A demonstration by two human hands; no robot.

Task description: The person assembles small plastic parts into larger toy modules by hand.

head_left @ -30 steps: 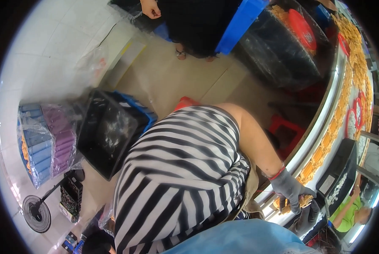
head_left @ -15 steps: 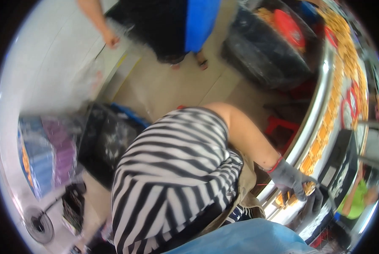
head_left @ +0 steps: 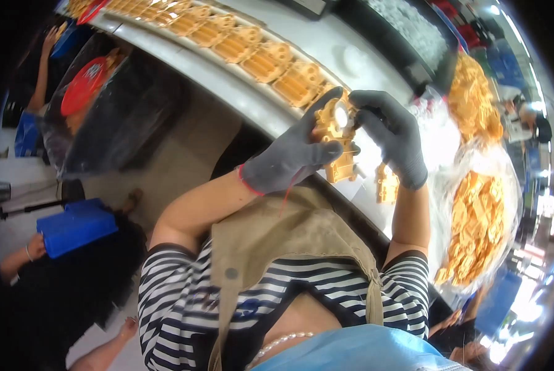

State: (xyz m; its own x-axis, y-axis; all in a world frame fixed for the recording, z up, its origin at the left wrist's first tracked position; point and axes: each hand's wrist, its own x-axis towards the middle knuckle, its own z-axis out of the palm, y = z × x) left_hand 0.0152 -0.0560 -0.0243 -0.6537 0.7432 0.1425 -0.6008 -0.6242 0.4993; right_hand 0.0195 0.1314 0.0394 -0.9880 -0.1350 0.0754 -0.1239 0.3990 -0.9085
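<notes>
My left hand (head_left: pixel 283 161), in a dark grey glove, is closed around a yellow-orange plastic part (head_left: pixel 339 168) above the table edge. A round, shiny white disc (head_left: pixel 341 114) shows at the upper end of that part. My right hand (head_left: pixel 395 139), gloved in the same grey, is at the part's right side with its fingers bent into a pinch beside the disc. Whatever lies between those fingertips is too small to make out. Below the right palm, another yellow-orange part (head_left: pixel 387 184) is on the white tabletop.
A row of similar yellow-orange parts (head_left: pixel 267 60) runs along the table to the far left. At right are a clear bag of orange pieces (head_left: pixel 478 222) and a loose heap (head_left: pixel 473 102). Farther back, a black tray (head_left: pixel 376 37) holds whitish pieces. A co-worker holds a blue bin (head_left: pixel 76 227).
My body and view have turned from the floor side toward the table. Both hands now hold up together before me, with the plastic part in the left.
</notes>
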